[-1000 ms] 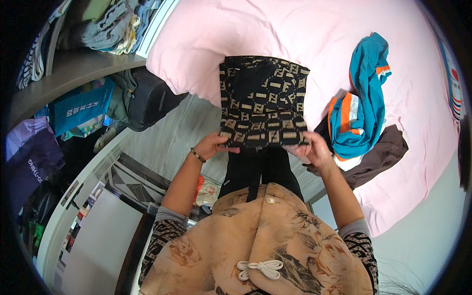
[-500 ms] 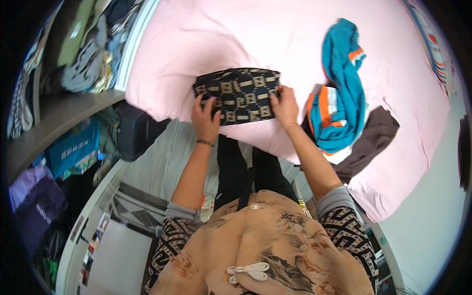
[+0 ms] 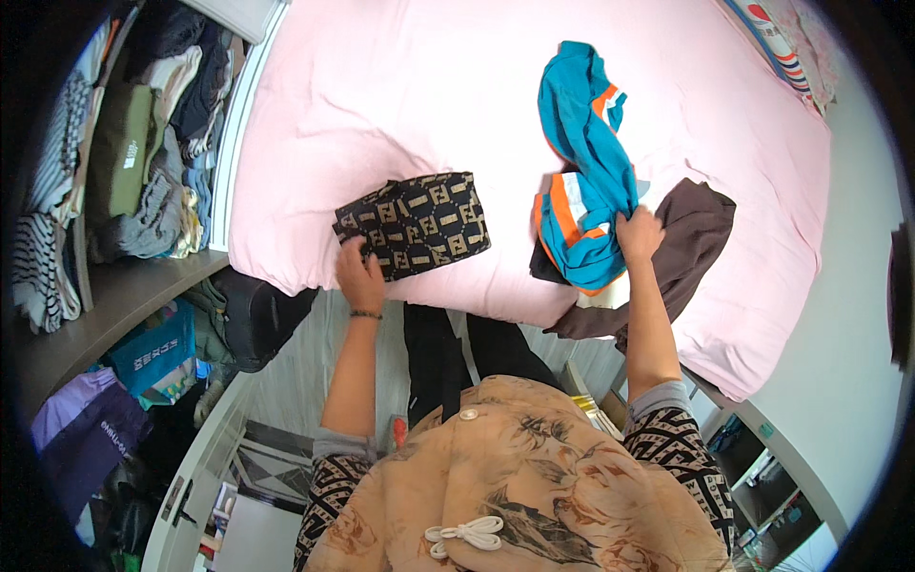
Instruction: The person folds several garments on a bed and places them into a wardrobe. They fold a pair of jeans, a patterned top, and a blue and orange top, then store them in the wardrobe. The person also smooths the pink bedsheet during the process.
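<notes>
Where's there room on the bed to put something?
The pink sheet is bare beyond the folded patterned garment and between it and the teal garment. It's crowded where that overlaps the brown garment, by the right hand.

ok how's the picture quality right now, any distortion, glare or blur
Head view: the shelf board curves near the rim, and the corners go black; head view: the upper part of the pink bed is bright, almost washed out, while the space under the shelf is dim; head view: the patterned cloth has a clearly visible print.
</notes>
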`<state>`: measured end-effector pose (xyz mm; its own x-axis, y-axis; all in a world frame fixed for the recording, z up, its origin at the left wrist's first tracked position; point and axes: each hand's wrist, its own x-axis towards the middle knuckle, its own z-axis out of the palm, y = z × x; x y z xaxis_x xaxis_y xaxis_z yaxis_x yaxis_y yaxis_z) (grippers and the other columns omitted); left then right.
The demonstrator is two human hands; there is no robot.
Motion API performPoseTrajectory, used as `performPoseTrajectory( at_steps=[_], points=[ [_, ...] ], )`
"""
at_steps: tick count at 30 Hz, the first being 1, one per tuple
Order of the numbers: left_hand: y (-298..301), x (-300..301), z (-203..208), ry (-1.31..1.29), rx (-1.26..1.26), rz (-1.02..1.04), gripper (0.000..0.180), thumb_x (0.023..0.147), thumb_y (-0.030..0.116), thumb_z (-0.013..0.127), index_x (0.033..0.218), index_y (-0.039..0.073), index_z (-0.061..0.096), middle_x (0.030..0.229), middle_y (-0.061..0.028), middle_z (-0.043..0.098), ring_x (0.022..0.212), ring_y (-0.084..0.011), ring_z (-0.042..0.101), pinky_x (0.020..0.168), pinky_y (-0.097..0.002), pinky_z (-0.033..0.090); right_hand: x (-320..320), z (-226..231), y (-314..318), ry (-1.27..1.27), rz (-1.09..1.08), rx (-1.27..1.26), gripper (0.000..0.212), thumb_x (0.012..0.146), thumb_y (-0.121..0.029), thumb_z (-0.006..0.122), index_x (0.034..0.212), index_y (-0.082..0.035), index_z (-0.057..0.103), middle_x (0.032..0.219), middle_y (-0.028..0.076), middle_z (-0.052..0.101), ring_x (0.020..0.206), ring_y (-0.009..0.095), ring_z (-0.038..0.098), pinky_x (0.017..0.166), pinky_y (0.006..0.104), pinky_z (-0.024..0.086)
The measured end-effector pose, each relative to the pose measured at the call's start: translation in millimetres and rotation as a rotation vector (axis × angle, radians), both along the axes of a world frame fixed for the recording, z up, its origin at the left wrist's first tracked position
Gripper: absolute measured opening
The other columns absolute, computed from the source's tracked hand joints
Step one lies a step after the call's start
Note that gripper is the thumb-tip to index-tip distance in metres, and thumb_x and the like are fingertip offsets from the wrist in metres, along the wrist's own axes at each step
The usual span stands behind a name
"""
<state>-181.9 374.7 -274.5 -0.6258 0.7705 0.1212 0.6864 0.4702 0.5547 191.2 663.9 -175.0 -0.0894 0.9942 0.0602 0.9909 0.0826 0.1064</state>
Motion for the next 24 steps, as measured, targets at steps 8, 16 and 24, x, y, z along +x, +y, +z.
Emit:
performPoseTrajectory(
  at_steps=[8, 16, 24],
  points=[
    [57.2, 65.9, 74.8, -1.817, 0.128, 0.083, 0.065, 0.098, 0.056, 0.038, 0.130, 0.000, 0.051, 0.126, -0.0110, 0.059, 0.112, -0.0234, 0.058, 0.096, -0.0338, 0.046, -79.4, 125.1, -103.4, 1.211, 0.784, -0.809, 0.030, 0.084, -0.022, 0.070, 0.098, -0.001, 0.055, 0.095, 0.016, 0.061, 0.088, 0.030, 0.062, 0.075, 0.0395, 0.049],
    [59.8, 80.8, 218.3, -2.417, 0.560, -0.464, 0.077, 0.096, 0.063, 0.031, 0.145, 0.004, 0.032, 0.144, -0.0152, 0.042, 0.128, -0.0271, 0.045, 0.106, -0.0394, 0.041, -116.3, 225.7, -152.2, 1.088, 1.280, -1.447, 0.030, 0.093, -0.027, 0.062, 0.110, -0.003, 0.060, 0.098, 0.014, 0.065, 0.092, 0.031, 0.062, 0.074, 0.0371, 0.049],
    [-43.1, 57.9, 270.2, -2.081, 0.907, -0.371, 0.075, 0.097, 0.061, 0.033, 0.146, 0.004, 0.032, 0.145, -0.0152, 0.041, 0.128, -0.0277, 0.045, 0.106, -0.0408, 0.040, -132.8, 254.9, -97.8, 1.497, 0.934, -1.304, 0.041, 0.094, -0.033, 0.059, 0.123, -0.004, 0.055, 0.115, 0.013, 0.064, 0.106, 0.020, 0.061, 0.088, 0.0347, 0.049]
  ],
)
